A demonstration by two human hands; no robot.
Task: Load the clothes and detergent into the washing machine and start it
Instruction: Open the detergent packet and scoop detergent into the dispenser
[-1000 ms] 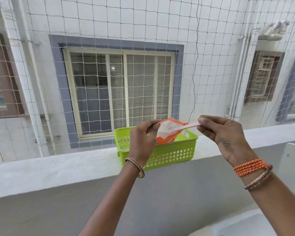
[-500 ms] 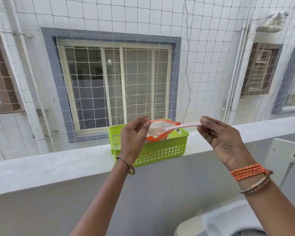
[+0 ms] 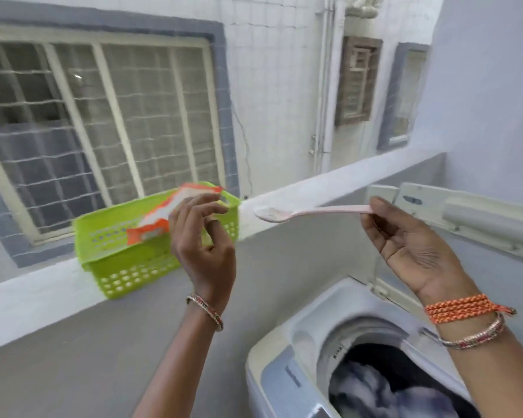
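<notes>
My right hand (image 3: 411, 248) pinches the end of a pale pink spoon (image 3: 314, 210), held level, with white detergent powder in its bowl. An orange and white detergent packet (image 3: 157, 221) leans inside a lime green basket (image 3: 133, 267) on the ledge. My left hand (image 3: 203, 245) hovers just in front of the packet with its fingers apart and nothing in them. At the bottom right the top-loading washing machine (image 3: 284, 357) stands with its lid (image 3: 465, 218) raised. Dark and grey clothes (image 3: 375, 387) lie in its drum, below and to the right of the spoon.
The basket sits on a white parapet ledge (image 3: 43, 294) that runs from the left to the wall at the right. Behind the ledge hangs safety netting, with a neighbouring building's window (image 3: 103, 116) beyond it.
The spoon has come out of the packet with powder on it and moved right. My left hand has let go of the packet. The view has swung right and down, showing the open machine.
</notes>
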